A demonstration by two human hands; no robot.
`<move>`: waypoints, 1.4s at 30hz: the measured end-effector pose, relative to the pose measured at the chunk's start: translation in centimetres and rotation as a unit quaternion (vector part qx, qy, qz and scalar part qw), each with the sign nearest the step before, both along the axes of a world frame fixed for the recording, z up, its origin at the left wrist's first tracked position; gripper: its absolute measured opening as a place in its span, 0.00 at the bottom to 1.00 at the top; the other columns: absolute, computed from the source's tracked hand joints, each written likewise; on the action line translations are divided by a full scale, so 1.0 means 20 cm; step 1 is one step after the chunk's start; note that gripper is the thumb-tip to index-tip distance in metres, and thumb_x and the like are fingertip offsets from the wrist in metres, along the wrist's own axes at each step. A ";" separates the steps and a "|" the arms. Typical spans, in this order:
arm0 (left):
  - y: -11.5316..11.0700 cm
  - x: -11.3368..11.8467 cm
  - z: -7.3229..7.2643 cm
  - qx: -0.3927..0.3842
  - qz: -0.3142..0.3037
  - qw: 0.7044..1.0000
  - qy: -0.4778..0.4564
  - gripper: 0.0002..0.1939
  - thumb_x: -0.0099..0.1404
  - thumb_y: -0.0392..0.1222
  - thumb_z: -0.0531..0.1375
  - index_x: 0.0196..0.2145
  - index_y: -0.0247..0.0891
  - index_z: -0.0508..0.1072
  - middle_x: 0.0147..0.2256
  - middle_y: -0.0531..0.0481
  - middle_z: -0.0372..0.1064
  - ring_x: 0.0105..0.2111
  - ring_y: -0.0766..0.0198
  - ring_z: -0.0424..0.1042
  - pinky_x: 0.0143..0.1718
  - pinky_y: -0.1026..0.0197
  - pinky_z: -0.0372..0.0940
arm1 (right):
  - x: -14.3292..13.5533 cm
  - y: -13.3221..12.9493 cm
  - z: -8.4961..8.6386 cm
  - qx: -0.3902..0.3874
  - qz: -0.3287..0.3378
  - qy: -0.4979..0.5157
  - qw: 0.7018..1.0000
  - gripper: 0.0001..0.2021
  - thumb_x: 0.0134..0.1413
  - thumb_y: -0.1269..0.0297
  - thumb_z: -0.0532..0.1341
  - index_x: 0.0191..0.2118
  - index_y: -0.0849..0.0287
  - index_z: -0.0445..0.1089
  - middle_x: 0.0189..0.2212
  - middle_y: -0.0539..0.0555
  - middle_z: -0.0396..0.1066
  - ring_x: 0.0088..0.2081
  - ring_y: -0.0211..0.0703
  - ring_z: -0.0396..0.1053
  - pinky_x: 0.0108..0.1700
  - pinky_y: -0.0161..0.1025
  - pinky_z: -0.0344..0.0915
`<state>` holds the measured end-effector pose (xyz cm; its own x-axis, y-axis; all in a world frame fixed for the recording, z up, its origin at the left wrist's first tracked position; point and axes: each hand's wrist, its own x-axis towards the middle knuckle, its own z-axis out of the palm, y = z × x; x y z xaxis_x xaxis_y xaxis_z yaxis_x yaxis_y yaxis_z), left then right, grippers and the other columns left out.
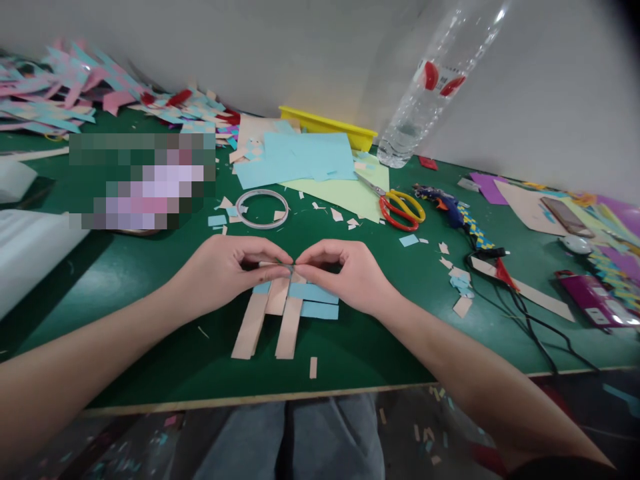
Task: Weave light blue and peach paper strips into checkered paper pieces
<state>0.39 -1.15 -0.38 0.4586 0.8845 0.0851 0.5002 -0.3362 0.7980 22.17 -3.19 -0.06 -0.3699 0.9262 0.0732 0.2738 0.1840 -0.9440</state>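
Observation:
Both hands meet over a small weave of peach and light blue paper strips (250, 327) on the green table. My left hand (233, 270) pinches the top edge of the weave between thumb and forefinger. Right beside it, my right hand (345, 273) pinches the same edge, the fingertips of both almost touching. Peach strip ends hang toward me, and blue strip ends (320, 311) stick out to the right under my right hand. The fingers hide the upper part of the weave.
Beyond my hands lie a roll of tape (239, 215), scissors (403, 210) and blue paper sheets (310, 155). A plastic bottle (425, 100) stands behind. Cables (530, 317), a purple box (595, 300) and a phone (567, 217) are at right. Paper scraps are scattered around.

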 end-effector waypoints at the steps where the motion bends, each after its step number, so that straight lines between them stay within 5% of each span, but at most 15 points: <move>1: 0.00 0.00 0.00 0.003 0.000 1.000 0.001 0.13 0.59 0.56 0.64 0.33 0.46 0.80 0.26 0.56 0.78 0.25 0.64 0.75 0.26 0.66 0.69 | 0.00 0.00 0.00 0.002 0.000 -0.002 1.000 0.07 0.52 0.62 0.67 0.34 0.59 0.77 0.29 0.50 0.77 0.30 0.36 0.73 0.32 0.32 0.68; 24: -0.01 0.00 -0.01 -0.017 -0.030 0.999 -0.006 0.09 0.60 0.51 0.65 0.31 0.45 0.81 0.29 0.57 0.79 0.28 0.67 0.75 0.30 0.69 0.66 | 0.00 0.02 -0.02 -0.067 0.036 -0.015 0.997 0.08 0.51 0.61 0.67 0.34 0.60 0.79 0.29 0.51 0.80 0.32 0.38 0.76 0.34 0.33 0.70; 30: -0.01 0.00 -0.01 -0.061 -0.012 0.998 0.009 0.18 0.59 0.56 0.65 0.42 0.44 0.79 0.28 0.55 0.79 0.29 0.62 0.77 0.31 0.66 0.67 | 0.00 0.01 -0.01 -0.020 0.047 -0.035 0.998 0.07 0.53 0.63 0.65 0.33 0.60 0.78 0.27 0.50 0.78 0.30 0.36 0.73 0.31 0.31 0.67; 37: 0.00 0.00 0.00 -0.078 -0.025 0.996 0.028 0.14 0.58 0.55 0.65 0.30 0.43 0.80 0.27 0.54 0.78 0.26 0.65 0.73 0.26 0.68 0.63 | 0.00 0.01 0.00 0.002 0.052 -0.049 0.997 0.06 0.53 0.64 0.65 0.32 0.61 0.78 0.27 0.50 0.78 0.30 0.35 0.73 0.32 0.31 0.67; 42: -0.01 0.00 0.02 -0.123 -0.058 0.991 0.008 0.20 0.55 0.55 0.68 0.42 0.42 0.78 0.28 0.53 0.77 0.26 0.63 0.73 0.24 0.67 0.64 | 0.01 0.01 0.01 -0.004 0.049 -0.049 0.998 0.06 0.53 0.65 0.65 0.32 0.61 0.78 0.27 0.50 0.78 0.28 0.34 0.73 0.31 0.30 0.66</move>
<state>0.34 -1.28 0.02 0.5587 0.8183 -0.1350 0.4833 -0.1890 0.8548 22.45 -2.91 0.09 -0.4633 0.8858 0.0244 0.3469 0.2067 -0.9149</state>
